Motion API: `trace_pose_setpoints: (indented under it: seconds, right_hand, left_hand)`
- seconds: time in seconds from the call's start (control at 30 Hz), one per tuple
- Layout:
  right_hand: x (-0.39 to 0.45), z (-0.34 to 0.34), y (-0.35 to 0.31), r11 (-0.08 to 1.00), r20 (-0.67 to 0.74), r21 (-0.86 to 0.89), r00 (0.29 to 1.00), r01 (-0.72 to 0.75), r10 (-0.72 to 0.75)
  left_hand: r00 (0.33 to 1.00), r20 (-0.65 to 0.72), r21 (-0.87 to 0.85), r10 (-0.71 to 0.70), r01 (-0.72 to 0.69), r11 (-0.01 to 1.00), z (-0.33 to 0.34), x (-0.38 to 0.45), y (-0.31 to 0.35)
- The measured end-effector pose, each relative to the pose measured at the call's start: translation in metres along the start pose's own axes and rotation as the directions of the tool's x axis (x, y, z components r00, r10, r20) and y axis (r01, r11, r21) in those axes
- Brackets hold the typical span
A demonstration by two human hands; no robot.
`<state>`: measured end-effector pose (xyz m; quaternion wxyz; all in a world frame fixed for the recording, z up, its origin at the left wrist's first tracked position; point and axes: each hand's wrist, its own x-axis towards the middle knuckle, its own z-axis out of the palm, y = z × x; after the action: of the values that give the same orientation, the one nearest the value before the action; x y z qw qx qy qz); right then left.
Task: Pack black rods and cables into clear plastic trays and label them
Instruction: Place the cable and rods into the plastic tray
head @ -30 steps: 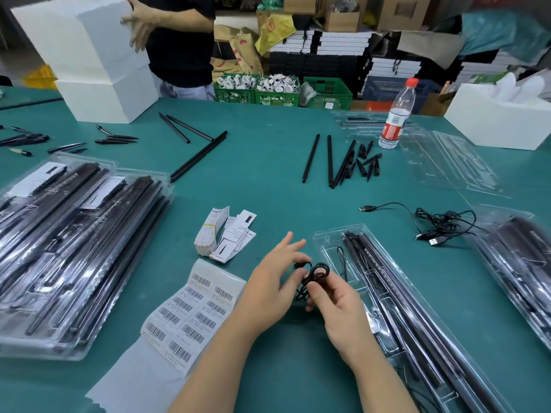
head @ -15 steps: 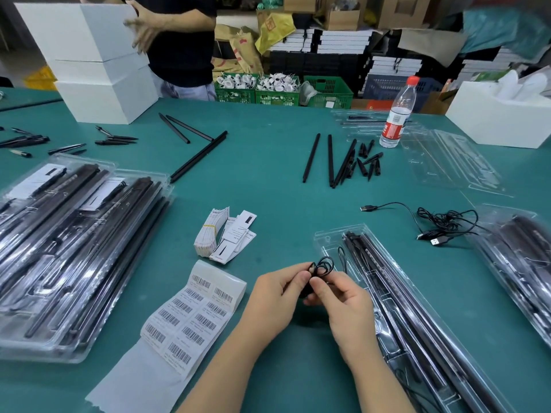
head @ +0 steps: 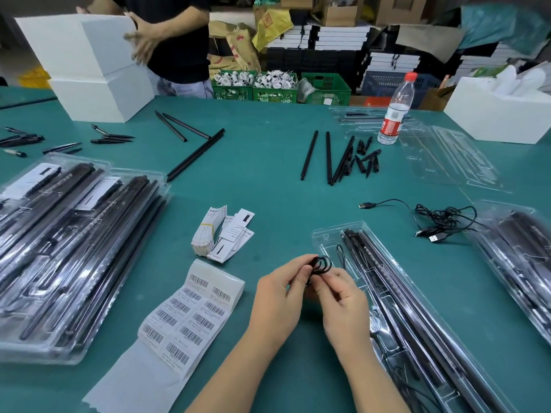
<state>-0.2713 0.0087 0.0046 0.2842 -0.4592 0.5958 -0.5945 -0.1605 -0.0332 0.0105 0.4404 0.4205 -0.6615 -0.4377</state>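
A small coil of black cable is pinched between my left hand and my right hand, just left of an open clear tray that holds long black rods. The cable's free end runs from the coil into that tray. Loose black rods and short black tips lie further back on the green table. More USB cables lie tangled at the right. A sheet of barcode labels lies to the left of my hands.
Filled trays are stacked at the left and at the right edge. Empty clear trays, a water bottle and white boxes stand at the back. A person in black handles the boxes. Paper cards lie mid-table.
My left fingers have closed from spread onto the cable coil. Both hands have lifted the coil slightly and drawn together. The person at the back has shifted the top white box.
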Motion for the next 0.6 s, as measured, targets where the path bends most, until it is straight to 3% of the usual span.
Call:
trace_pose_setpoints:
  seconds: [0.17,0.3,0.43,0.5,0.6]
  right_hand:
    - [0.001,0.001,0.001,0.998,-0.057,-0.069,0.998,-0.002,-0.002]
    - [-0.002,0.005,0.000,0.985,0.058,-0.157,0.997,0.068,-0.060]
    - [-0.005,0.008,-0.010,0.983,0.175,-0.165,0.984,0.076,-0.047]
    - [-0.006,0.003,-0.015,0.974,0.120,-0.206,0.990,0.096,-0.072]
    - [0.002,-0.018,-0.018,0.844,0.039,-0.517,0.989,0.142,-0.142]
  left_hand:
    - [0.973,0.223,0.130,-0.049,0.020,0.991,0.011,-0.004,-0.009]
    - [0.979,0.158,-0.010,-0.127,0.130,0.991,0.011,0.000,-0.005]
    - [0.980,0.090,-0.018,-0.179,0.181,0.983,0.008,0.005,-0.008]
    - [0.980,0.086,-0.055,-0.181,0.186,0.981,0.007,0.008,-0.007]
    - [0.959,0.118,-0.184,-0.256,0.275,0.944,0.007,0.010,-0.004]
